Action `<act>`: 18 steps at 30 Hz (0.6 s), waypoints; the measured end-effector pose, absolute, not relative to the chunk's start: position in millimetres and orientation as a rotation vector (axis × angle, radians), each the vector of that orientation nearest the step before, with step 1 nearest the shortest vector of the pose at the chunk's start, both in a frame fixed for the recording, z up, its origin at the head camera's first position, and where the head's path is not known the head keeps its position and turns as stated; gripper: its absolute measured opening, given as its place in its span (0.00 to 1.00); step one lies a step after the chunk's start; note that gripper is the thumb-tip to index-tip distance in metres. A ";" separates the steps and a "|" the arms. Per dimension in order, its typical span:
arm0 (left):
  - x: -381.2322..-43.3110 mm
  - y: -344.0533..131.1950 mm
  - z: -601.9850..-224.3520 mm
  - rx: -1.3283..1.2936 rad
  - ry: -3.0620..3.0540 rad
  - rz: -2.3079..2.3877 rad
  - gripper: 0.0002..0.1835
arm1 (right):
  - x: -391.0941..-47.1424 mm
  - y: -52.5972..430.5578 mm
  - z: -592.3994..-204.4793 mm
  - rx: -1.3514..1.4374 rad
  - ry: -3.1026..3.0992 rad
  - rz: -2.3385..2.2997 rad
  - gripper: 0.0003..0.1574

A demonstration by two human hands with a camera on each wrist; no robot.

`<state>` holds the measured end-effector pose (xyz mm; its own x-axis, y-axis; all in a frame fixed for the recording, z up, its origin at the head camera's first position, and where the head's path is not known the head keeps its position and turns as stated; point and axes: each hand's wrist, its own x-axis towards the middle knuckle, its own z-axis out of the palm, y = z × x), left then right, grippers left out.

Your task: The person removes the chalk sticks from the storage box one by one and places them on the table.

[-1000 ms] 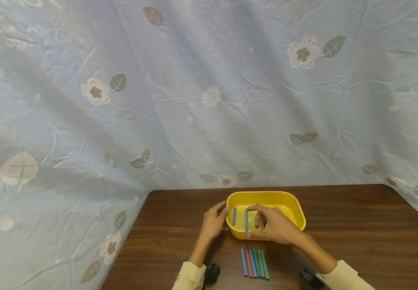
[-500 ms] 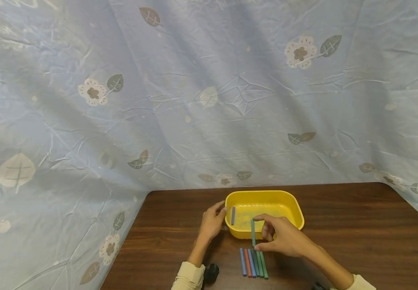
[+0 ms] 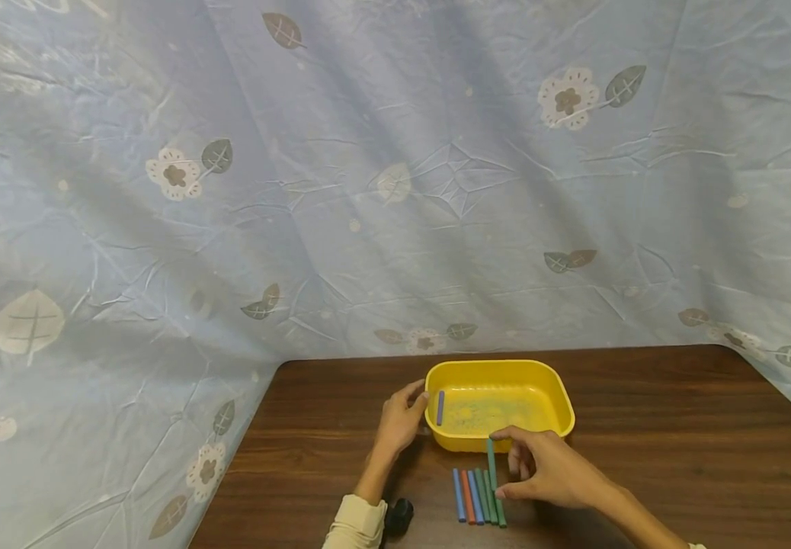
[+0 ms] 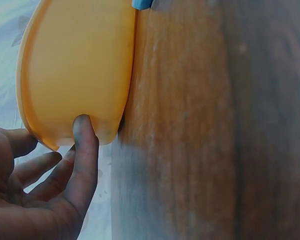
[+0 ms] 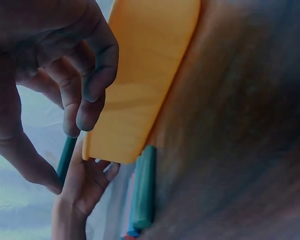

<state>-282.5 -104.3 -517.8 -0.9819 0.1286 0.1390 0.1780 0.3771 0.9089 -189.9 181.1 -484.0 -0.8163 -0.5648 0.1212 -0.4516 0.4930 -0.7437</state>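
In the head view my right hand (image 3: 549, 467) pinches a green chalk stick (image 3: 491, 459) by its two ends, between thumb and fingertips. The stick is above the right end of a row of chalk sticks on the table, past the near wall of a yellow tub (image 3: 505, 374). That row has blue, red (image 3: 469, 497) and green sticks lying side by side. My left hand (image 3: 401, 419) grips the tub's left end; the left wrist view shows its fingers (image 4: 85, 160) about the rim and outer wall. Inside the tub at left lies a purple chalk stick (image 3: 440, 408).
Coloured dust marks the tub's floor. The tub stands on a dark wooden table (image 3: 677, 427). A pale patterned cloth (image 3: 395, 229) hangs behind the table and along its left side. A black object (image 3: 399, 517) is beside the left sleeve (image 3: 357, 523).
My right hand has carried the green chalk stick out of the tub, towards me and slightly right, to the row's right end. The left hand has stayed at the tub.
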 end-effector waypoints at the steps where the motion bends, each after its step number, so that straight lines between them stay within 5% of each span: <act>1: -282.6 -104.4 -518.0 -0.287 -2.568 -1.699 0.24 | -189.0 182.0 -485.5 -0.888 2.582 -1.232 0.46; 18: -285.3 -104.5 -520.5 -0.279 -2.594 -1.578 0.23 | -184.6 188.2 -510.5 -0.844 2.495 -1.249 0.46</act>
<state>-285.3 -104.5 -520.5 -0.9790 0.1076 0.1731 0.2032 0.4485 0.8704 -184.6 188.2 -510.5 -0.8088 -0.5857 0.0526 -0.3932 0.4722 -0.7890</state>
